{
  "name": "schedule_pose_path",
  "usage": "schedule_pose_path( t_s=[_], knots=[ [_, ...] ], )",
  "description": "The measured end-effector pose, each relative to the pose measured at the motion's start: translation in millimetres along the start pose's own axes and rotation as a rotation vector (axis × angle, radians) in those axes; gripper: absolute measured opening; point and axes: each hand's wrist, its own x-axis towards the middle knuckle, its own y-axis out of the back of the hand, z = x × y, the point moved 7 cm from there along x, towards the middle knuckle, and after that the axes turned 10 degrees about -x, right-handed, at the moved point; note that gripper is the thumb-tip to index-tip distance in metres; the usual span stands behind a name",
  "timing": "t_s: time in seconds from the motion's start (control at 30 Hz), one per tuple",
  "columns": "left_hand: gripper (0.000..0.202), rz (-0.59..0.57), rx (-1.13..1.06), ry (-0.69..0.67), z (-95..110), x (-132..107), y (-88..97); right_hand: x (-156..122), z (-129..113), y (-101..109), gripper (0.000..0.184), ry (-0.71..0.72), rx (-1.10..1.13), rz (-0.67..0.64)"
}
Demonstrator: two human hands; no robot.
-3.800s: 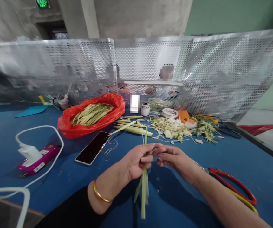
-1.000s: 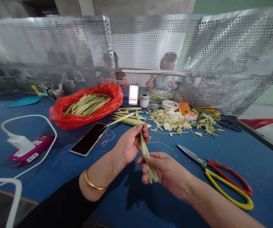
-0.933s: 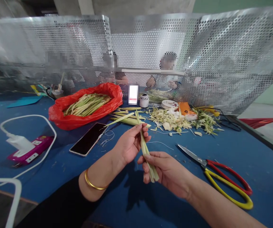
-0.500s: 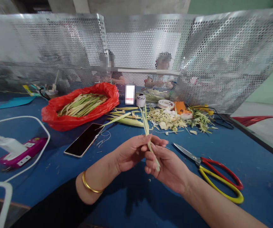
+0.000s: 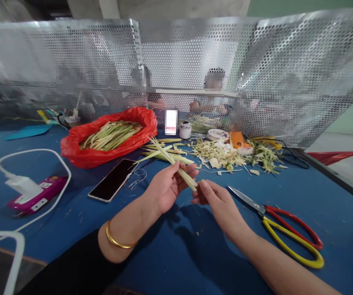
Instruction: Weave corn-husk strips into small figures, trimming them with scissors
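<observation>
My left hand (image 5: pixel 165 187) is closed around a small bundle of pale green leaf strips (image 5: pixel 170 159), which slants up and to the left above the blue table (image 5: pixel 176 254). My right hand (image 5: pixel 215 200) pinches the bundle's lower end with thumb and fingertips, just right of the left hand. A gold bangle sits on my left wrist. Scissors with red and yellow handles (image 5: pixel 287 233) lie on the table to the right of my right hand.
A red bag of green strips (image 5: pixel 108 137) lies at the back left, loose strips and a heap of trimmings (image 5: pixel 225 157) behind my hands. A dark phone (image 5: pixel 113 184), a pink power strip with white charger (image 5: pixel 33 196) and a perforated metal screen (image 5: pixel 194 69) with people behind it.
The bundle has swung from hanging down, through upright, to slanting up-left. My right hand slid from its lower middle to its bottom end. My left hand kept hold.
</observation>
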Motion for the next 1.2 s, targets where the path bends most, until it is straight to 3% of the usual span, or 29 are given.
schedule_pose_path(
  t_s=[0.07, 0.13, 0.37, 0.77, 0.93, 1.2],
  knots=[
    [0.022, 0.051, 0.036, -0.010, 1, 0, 4.1, 2, -9, 8, 0.028, 0.149, -0.156, 0.075],
    [0.021, 0.074, 0.082, -0.002, 0, 0, 6.1, 4, -12, 11, 0.020, 0.199, -0.204, 0.100],
    [0.022, 0.094, 0.139, 0.017, -2, -2, 7.6, 3, -16, 10, 0.017, 0.211, -0.248, 0.096],
    [0.018, 0.060, 0.111, 0.018, -3, -1, 6.4, 5, -12, 10, 0.034, 0.157, -0.345, 0.104],
    [0.021, 0.051, 0.090, 0.008, -3, -2, 4.5, 4, -10, 8, 0.032, 0.107, -0.254, 0.086],
    [0.023, -0.006, 0.046, -0.016, -3, -3, -1.2, 5, 9, -2, 0.036, -0.087, 0.148, -0.003]
  ],
)
